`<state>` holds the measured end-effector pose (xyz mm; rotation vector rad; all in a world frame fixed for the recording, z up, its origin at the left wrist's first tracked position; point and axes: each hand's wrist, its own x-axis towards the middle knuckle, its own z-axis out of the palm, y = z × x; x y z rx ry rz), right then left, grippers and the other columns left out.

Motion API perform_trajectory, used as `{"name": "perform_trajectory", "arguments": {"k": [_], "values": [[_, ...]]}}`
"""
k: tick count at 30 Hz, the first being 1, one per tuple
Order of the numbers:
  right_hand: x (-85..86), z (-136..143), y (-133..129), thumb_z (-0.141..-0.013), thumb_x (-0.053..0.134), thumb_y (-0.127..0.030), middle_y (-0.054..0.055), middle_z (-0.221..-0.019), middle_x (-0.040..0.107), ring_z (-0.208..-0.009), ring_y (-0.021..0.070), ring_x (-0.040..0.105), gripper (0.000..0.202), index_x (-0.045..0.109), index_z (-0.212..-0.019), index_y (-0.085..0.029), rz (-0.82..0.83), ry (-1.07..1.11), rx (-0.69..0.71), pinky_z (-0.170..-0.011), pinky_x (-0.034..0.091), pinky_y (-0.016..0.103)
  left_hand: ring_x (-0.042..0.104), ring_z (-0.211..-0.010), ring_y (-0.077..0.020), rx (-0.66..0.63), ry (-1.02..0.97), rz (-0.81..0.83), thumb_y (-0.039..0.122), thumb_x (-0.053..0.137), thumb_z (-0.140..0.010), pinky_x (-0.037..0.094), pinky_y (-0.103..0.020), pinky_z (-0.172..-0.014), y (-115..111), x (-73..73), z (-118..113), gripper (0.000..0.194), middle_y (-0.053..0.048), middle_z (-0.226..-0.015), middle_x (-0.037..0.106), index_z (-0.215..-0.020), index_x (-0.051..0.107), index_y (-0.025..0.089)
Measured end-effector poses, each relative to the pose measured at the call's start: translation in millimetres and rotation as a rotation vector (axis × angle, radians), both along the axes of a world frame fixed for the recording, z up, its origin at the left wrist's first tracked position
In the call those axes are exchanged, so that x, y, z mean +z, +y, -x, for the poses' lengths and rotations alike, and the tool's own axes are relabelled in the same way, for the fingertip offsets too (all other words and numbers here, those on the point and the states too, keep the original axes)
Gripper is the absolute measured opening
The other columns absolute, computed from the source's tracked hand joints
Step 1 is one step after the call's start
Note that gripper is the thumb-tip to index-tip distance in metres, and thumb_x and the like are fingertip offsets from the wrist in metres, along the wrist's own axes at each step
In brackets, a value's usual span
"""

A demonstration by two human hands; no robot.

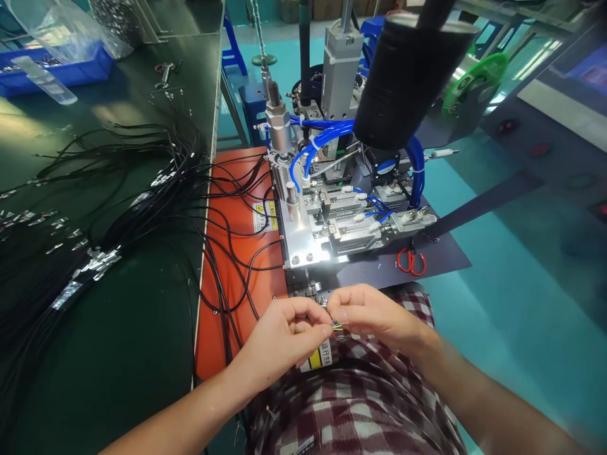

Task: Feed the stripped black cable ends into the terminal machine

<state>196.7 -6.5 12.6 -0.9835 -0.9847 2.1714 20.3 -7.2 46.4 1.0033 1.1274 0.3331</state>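
Thin coloured wires (337, 327), yellow and green among them, stick out between my fingertips in front of the machine. My left hand (287, 338) is closed, thumb and forefinger pinching these wires. From the other side my right hand (372, 316) meets it, its fingers curled closed at the same wires. Whatever lies deeper inside the fingers is hidden. Just beyond both hands stands the metal machine (303, 240) with its blue air tubes (332, 134). A label with a yellow patch (317, 358) shows below my left hand.
Black cables (220, 272) run across an orange panel (237, 218) to the left. Bundles of cables with silvery ends (97, 262) cover part of the dark table (142, 354). Red-handled scissors (411, 261) lie right of the machine. A black cylinder (403, 82) hangs above. A blue tray (90, 66) sits far left.
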Motion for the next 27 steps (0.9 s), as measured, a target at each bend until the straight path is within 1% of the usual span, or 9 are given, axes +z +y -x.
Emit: {"name": "perform_trajectory", "arguments": {"k": [4,10,14,17,19,21,23,25,27], "values": [[2.4,-1.3,0.0,-0.075,0.067,-0.041,-0.008,-0.051,0.037,-0.045,0.0067,0.024,0.028,0.057,-0.068,-0.017,-0.088,-0.065,-0.014,-0.042,0.016,0.021,0.032,-0.035,-0.0035,0.054,0.004,-0.046,0.028,0.063,-0.073,0.023,-0.016,-0.037,-1.8,-2.5,-0.2,0.015,0.010,-0.039,0.039,-0.072,0.058,0.014],[2.9,3.9,-9.2,-0.083,0.061,-0.040,-0.001,-0.066,0.058,-0.045,0.0079,0.040,0.024,0.063,-0.077,-0.017,-0.233,-0.258,-0.253,-0.043,0.030,0.022,0.027,-0.035,-0.0027,0.187,-0.038,-0.042,0.034,0.064,-0.074,0.021,-0.015,-0.036,-3.9,-8.3,0.5,0.021,0.011,-0.037,0.037,-0.073,0.056,0.015],[0.3,15.7,-20.9,-0.080,0.065,-0.036,-0.001,-0.060,0.057,-0.046,0.0103,0.043,0.018,0.067,-0.082,-0.018,-0.270,-0.407,-0.351,-0.042,0.032,0.023,0.026,-0.034,-0.0022,0.211,-0.054,-0.040,0.035,0.064,-0.075,0.020,-0.014,-0.035,-4.0,-11.3,1.0,0.023,0.011,-0.036,0.036,-0.072,0.055,0.015],[-0.1,22.3,-26.2,-0.084,0.062,-0.027,-0.001,-0.063,0.058,-0.052,0.0122,0.047,0.010,0.066,-0.078,-0.019,-0.471,-0.526,-0.428,-0.048,0.037,0.024,0.025,-0.033,-0.0021,0.220,-0.061,-0.034,0.036,0.065,-0.075,0.021,-0.013,-0.034,-3.1,-12.9,1.1,0.023,0.011,-0.036,0.037,-0.072,0.055,0.015],[0.5,24.0,-27.2,-0.087,0.057,-0.021,0.001,-0.070,0.060,-0.060,0.0140,0.051,0.012,0.063,-0.077,-0.019,-0.682,-0.606,-0.455,-0.057,0.040,0.027,0.025,-0.033,-0.0021,0.228,-0.065,-0.036,0.036,0.065,-0.075,0.022,-0.013,-0.033,-2.3,-13.8,1.0,0.024,0.011,-0.035,0.037,-0.071,0.054,0.015],[0.7,24.4,-26.4,-0.088,0.054,-0.019,0.002,-0.075,0.060,-0.067,0.0156,0.054,0.013,0.061,-0.077,-0.019,-0.797,-0.645,-0.450,-0.063,0.041,0.028,0.025,-0.032,-0.0021,0.234,-0.071,-0.042,0.037,0.065,-0.075,0.022,-0.013,-0.033,-1.6,-14.4,0.9,0.024,0.011,-0.035,0.037,-0.071,0.054,0.016],[-0.3,25.2,-24.5,-0.089,0.053,-0.021,0.001,-0.071,0.057,-0.063,0.0146,0.053,0.013,0.058,-0.077,-0.019,-0.703,-0.585,-0.430,-0.058,0.041,0.026,0.025,-0.031,-0.0022,0.240,-0.073,-0.047,0.037,0.064,-0.075,0.021,-0.013,-0.032,-1.2,-14.2,1.0,0.024,0.011,-0.035,0.037,-0.071,0.053,0.016],[-2.3,27.1,-22.5,-0.089,0.054,-0.026,-0.003,-0.062,0.051,-0.052,0.0117,0.048,0.015,0.055,-0.076,-0.020,-0.494,-0.448,-0.410,-0.049,0.038,0.023,0.026,-0.031,-0.0022,0.246,-0.067,-0.051,0.037,0.064,-0.075,0.021,-0.013,-0.032,-1.1,-13.5,1.2,0.024,0.011,-0.035,0.037,-0.070,0.053,0.016],[-4.6,29.2,-21.2,-0.088,0.056,-0.031,-0.005,-0.059,0.046,-0.046,0.0093,0.042,0.017,0.053,-0.075,-0.020,-0.344,-0.315,-0.411,-0.043,0.034,0.021,0.026,-0.031,-0.0021,0.250,-0.060,-0.054,0.037,0.064,-0.075,0.021,-0.012,-0.031,-1.3,-12.6,1.3,0.024,0.011,-0.035,0.038,-0.070,0.053,0.016]]}}
